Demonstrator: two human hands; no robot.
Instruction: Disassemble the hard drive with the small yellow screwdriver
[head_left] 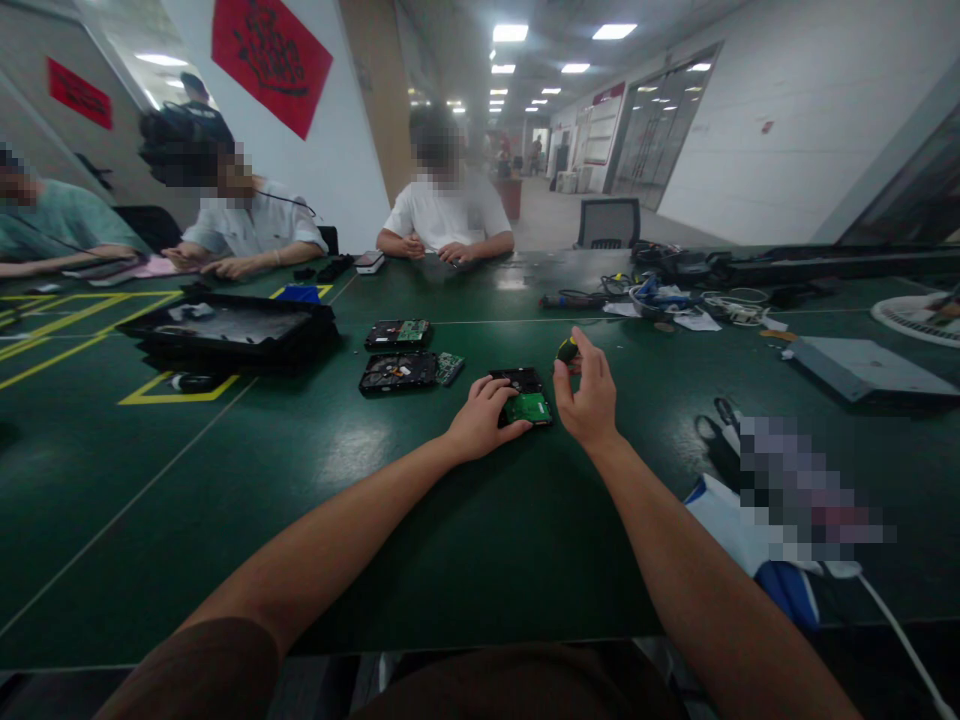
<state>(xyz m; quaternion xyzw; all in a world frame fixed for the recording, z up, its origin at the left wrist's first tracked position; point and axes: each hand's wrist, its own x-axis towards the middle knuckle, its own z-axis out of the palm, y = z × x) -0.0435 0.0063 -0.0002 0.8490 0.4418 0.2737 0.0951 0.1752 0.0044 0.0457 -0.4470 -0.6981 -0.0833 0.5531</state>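
Observation:
A black hard drive with a green circuit board lies on the dark green table in front of me. My left hand rests on its left side, fingers laid over the drive and holding it down. My right hand is just right of the drive and grips a screwdriver with a black and yellow handle, held upright above the drive's right edge. The screwdriver's tip is hidden behind my fingers.
Two more opened hard drives lie to the left, beyond them a black tray over yellow floor-tape markings. Cables and tools clutter the far right; a grey box and scissors sit right. Three people sit across the table.

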